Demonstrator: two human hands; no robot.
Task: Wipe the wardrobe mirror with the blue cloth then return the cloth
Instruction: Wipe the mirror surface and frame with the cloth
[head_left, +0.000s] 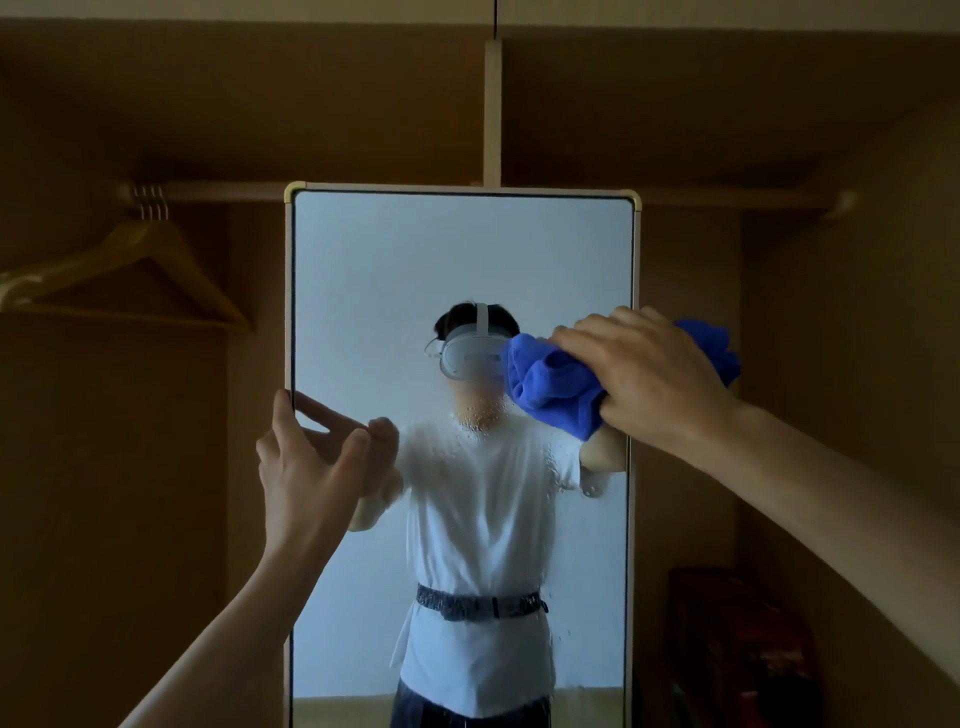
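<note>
A tall framed mirror (363, 270) stands in the middle of an open wooden wardrobe. Its glass carries water droplets and smears around the centre. My right hand (649, 374) grips a bunched blue cloth (556, 387) and presses it against the glass near the mirror's right edge, at mid height. My left hand (306, 462) is at the mirror's left edge, thumb on the frame and fingers spread near the glass. The mirror reflects a person in a white shirt wearing a headset.
Wooden hangers (124, 275) hang on a rail at the upper left. A vertical divider (492, 114) rises above the mirror. A dark reddish object (737, 649) sits in the lower right compartment. The wardrobe side walls close in left and right.
</note>
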